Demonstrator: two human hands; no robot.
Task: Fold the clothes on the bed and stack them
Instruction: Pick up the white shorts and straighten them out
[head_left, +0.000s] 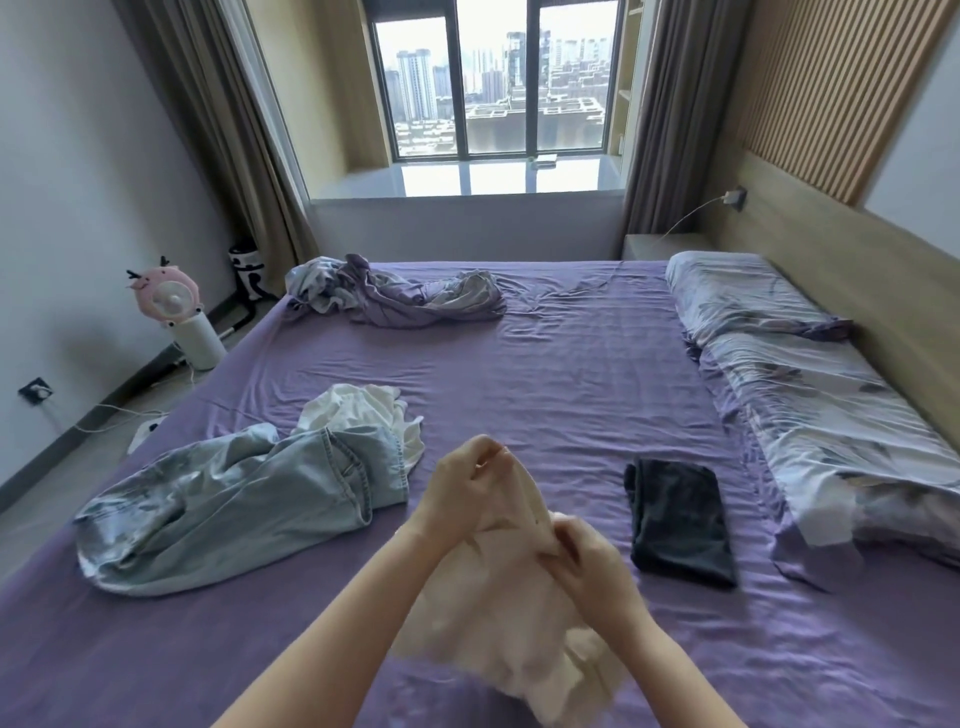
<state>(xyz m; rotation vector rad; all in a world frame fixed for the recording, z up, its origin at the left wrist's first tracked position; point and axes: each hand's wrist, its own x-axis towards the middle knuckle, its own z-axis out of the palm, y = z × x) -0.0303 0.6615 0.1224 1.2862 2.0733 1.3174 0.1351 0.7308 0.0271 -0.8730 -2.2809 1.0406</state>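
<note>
A cream garment (524, 629) hangs above the purple bed (545, 374) near its front edge, blurred. My left hand (462, 483) pinches its top edge, raised. My right hand (582, 551) grips the same edge lower and to the right. Light blue jeans (234, 509) lie crumpled at the left, with a white garment (363, 415) bunched behind them. A dark garment (678, 519), folded into a rectangle, lies flat to the right of my hands. A crumpled lilac and grey heap of cloth (400, 293) sits at the far left of the bed.
Floral pillows (810, 395) run along the wooden headboard on the right. A pink fan (171, 301) on a white stand is on the floor at the left, with cables near it. The window (488, 83) and curtains are behind the bed.
</note>
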